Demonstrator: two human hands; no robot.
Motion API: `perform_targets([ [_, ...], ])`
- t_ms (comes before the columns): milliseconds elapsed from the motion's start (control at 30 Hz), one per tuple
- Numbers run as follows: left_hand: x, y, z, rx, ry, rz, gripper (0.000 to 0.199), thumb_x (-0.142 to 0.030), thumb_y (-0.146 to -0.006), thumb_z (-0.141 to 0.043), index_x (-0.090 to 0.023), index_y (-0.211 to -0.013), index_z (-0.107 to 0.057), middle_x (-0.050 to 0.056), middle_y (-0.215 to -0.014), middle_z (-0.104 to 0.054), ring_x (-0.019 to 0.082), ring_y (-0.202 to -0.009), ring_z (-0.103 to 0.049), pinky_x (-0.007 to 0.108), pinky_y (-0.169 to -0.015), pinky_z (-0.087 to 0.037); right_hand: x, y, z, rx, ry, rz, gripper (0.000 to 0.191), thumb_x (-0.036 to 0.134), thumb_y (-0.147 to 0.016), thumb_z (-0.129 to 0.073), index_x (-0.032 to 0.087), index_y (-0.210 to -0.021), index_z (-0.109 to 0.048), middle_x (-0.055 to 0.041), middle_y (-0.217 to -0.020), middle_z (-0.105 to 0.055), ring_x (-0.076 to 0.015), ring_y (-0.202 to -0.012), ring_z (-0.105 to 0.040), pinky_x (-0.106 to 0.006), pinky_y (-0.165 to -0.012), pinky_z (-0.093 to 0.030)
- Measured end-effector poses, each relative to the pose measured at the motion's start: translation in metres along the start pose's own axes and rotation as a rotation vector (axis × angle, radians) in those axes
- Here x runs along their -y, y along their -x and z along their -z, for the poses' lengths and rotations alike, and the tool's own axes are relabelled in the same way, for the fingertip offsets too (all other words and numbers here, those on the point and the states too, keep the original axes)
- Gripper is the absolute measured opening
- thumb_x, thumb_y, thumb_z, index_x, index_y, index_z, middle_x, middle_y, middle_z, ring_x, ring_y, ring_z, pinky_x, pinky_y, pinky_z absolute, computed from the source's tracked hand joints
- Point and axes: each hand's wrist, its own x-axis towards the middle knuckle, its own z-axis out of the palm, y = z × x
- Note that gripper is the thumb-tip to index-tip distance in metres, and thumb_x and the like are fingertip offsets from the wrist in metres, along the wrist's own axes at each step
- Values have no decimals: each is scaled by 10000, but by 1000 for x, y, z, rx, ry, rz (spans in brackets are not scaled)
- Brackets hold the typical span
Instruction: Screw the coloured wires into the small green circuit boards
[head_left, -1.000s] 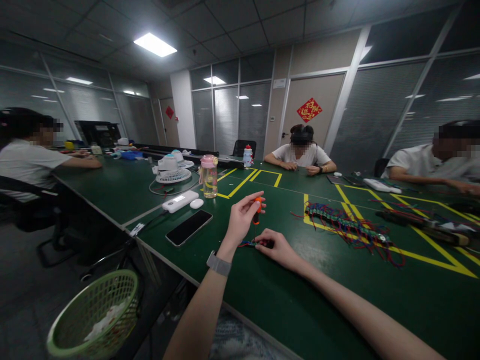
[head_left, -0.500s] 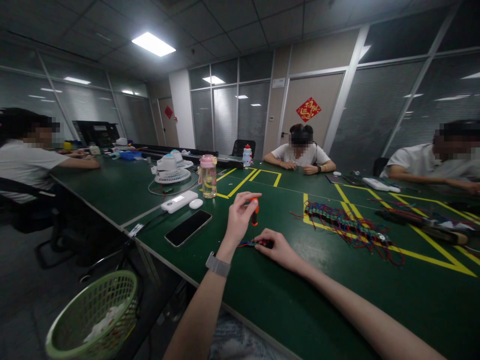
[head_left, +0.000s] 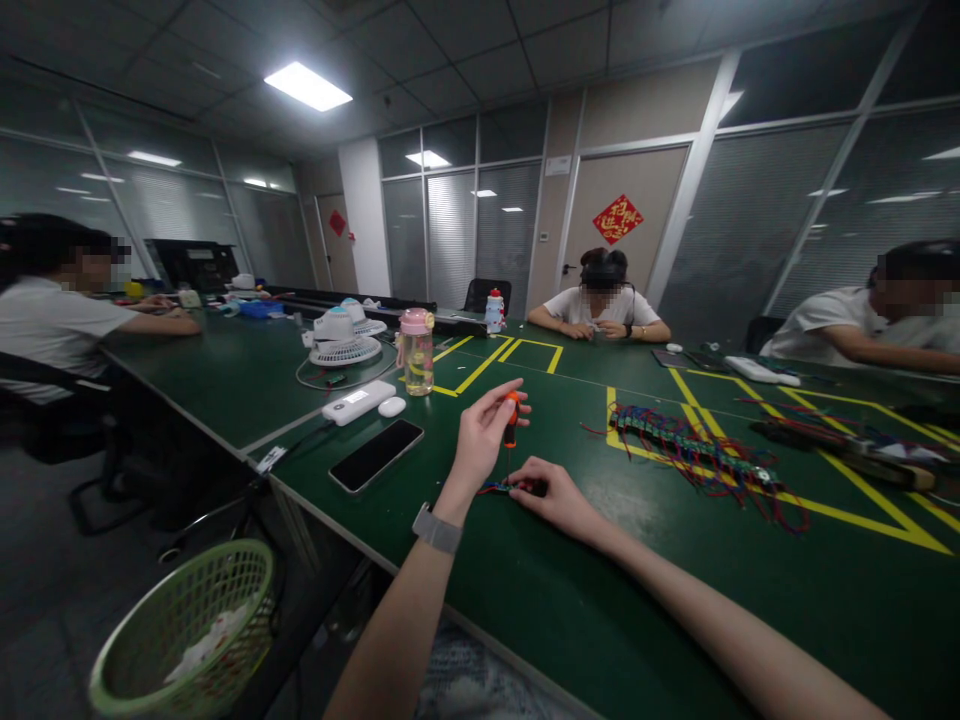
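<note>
My left hand (head_left: 484, 428), with a grey watch band at its wrist, grips the top of an orange and black screwdriver (head_left: 511, 432) between thumb and fingers. The screwdriver stands upright, its thin shaft pointing down at a small green circuit board (head_left: 496, 488) with red and blue wires. Low on the table, my right hand (head_left: 546, 488) pinches the board's right end, which its fingers partly hide. Whether the tip sits in a screw is too small to tell. To the right lies a row of similar wired boards (head_left: 690, 445).
Left of my hands lie a black phone (head_left: 377, 456), a white power bank (head_left: 360, 403) and a white earbud case (head_left: 391, 407). Behind stand a pink-lidded bottle (head_left: 417, 352) and white fans (head_left: 345, 340). A green basket (head_left: 187, 630) is below the table edge. Several people sit around the table.
The fingers of my left hand have shifted and spread slightly around the screwdriver's handle. My right hand and the board stay in place.
</note>
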Motion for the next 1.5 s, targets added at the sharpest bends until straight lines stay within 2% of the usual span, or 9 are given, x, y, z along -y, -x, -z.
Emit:
perform_targets([
  [300, 0, 0, 0, 38, 23, 9, 352, -313, -862, -533, -196, -1190, -587, 90, -1093, -630, 181, -919, -631, 297, -751, -542, 3, 0, 1, 5, -1, 3, 164, 166, -770, -621, 167, -895, -726, -39, -786, -587, -145, -697, -541, -257, -638, -437],
  [467, 0, 0, 0, -31, -117, -51, 285, -295, -815, -607, -194, -1078, -653, 78, -1086, -613, 163, -930, -608, 252, -762, -519, 1, 1, 1, 0, -1, 1, 159, 178, -770, -623, 171, -892, -724, -38, -788, -589, -146, -696, -544, -258, -635, -440],
  [633, -2, 1, -1, 44, 7, 12, 307, -310, -865, -525, -190, -1134, -612, 88, -1076, -622, 181, -914, -626, 293, -743, -534, -2, 1, 0, -4, -6, 22, 152, 189, -770, -624, 175, -885, -723, -38, -789, -594, -146, -696, -547, -257, -632, -441],
  [800, -2, 1, 0, -10, -144, -86, 217, -279, -818, -599, -194, -1006, -665, 72, -1090, -575, 166, -954, -586, 249, -765, -509, -3, 1, -1, -5, -13, 22, 159, 187, -774, -619, 170, -894, -722, -37, -786, -590, -143, -695, -544, -257, -635, -442],
  [967, -2, 1, -2, 96, 9, -18, 285, -281, -875, -504, -191, -1131, -591, 90, -1122, -594, 189, -959, -610, 308, -771, -533, -3, 1, -1, 0, -13, 6, 158, 181, -773, -620, 169, -894, -721, -33, -791, -584, -139, -693, -540, -254, -635, -444],
  [1133, -4, 3, -1, 9, -209, -91, 284, -255, -815, -599, -207, -1093, -635, 70, -1099, -562, 168, -986, -564, 265, -825, -488, 1, 1, 1, 6, -14, 8, 164, 174, -776, -617, 170, -901, -722, -32, -788, -582, -140, -701, -542, -255, -642, -446],
  [1300, -5, 2, -2, 115, -32, -12, 337, -285, -880, -495, -211, -1201, -564, 88, -1146, -576, 179, -962, -598, 299, -780, -524, 2, 1, 1, 3, -14, 1, 156, 185, -776, -621, 175, -894, -722, -34, -797, -587, -142, -701, -544, -260, -641, -450],
  [1400, -5, 2, -2, 38, -130, -52, 306, -277, -817, -600, -194, -1111, -624, 64, -1012, -604, 152, -877, -597, 255, -746, -510, 0, 1, 0, 5, -9, 4, 163, 182, -775, -620, 177, -901, -722, -34, -798, -589, -142, -704, -547, -260, -644, -449],
  [1500, -5, 2, -1, -1, -174, -89, 250, -289, -826, -589, -200, -1046, -666, 71, -1104, -567, 161, -959, -577, 244, -779, -499, -1, 1, 0, 2, -4, 15, 162, 178, -773, -620, 168, -898, -723, -34, -784, -583, -140, -694, -545, -254, -632, -444],
])
